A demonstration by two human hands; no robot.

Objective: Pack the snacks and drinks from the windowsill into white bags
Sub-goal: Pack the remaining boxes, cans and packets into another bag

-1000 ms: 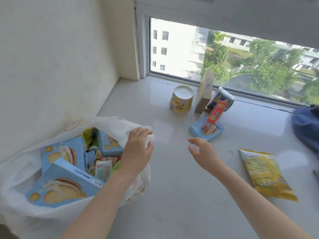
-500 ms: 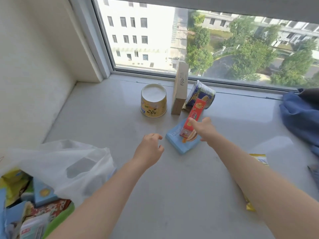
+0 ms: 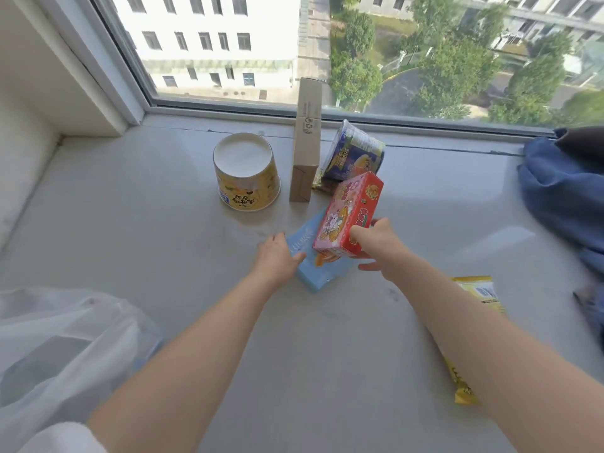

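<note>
My right hand [image 3: 376, 246] grips a red snack box [image 3: 348, 212] by its lower end and holds it tilted, lifted off a flat blue box [image 3: 313, 273] lying on the windowsill [image 3: 130, 223]. My left hand [image 3: 277, 259] rests its fingers on the blue box's left edge; whether it grips the box is unclear. Behind stand an upturned yellow cup [image 3: 245, 173], an upright brown carton [image 3: 305, 142] and a dark blue cup [image 3: 354, 155] on its side. A yellow snack packet [image 3: 474, 295] lies under my right forearm. The white bag [image 3: 65, 348] sits at lower left.
The window glass and frame [image 3: 294, 107] run along the back. A blue cloth [image 3: 565, 194] is heaped at the right edge. A wall [image 3: 29, 109] closes the left side.
My left hand left the bag's rim and reached forward to the blue box. My right hand reached the red box, closed on it and raised it. The view moved closer to the window.
</note>
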